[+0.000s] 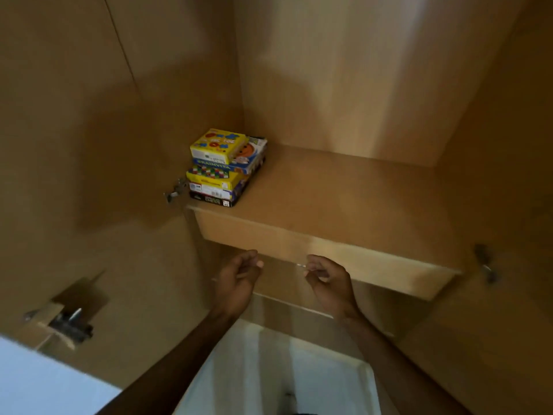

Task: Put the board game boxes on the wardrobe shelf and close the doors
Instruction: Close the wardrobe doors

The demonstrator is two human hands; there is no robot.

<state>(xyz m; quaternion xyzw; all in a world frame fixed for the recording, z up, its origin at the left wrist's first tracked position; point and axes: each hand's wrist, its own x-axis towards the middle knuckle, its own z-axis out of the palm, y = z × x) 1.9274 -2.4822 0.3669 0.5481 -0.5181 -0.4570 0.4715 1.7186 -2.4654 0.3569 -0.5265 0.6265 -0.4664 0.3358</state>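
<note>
5 board game boxes (pixel 227 167) stacked beyond the left hand (pixel 236 280); 2 hinges (pixel 176 190) left of it, 1 right of the right hand (pixel 327 283); 1 shelf (pixel 344 199).

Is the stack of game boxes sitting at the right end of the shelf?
No, the stack of game boxes sits at the left end of the shelf, and the rest of the shelf is bare.

Dim light; perhaps pale floor (pixel 45 384) below.

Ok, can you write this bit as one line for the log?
boxes: stacked on shelf, left end | left hand: empty, below shelf | right hand: empty, below shelf | doors: open
</note>
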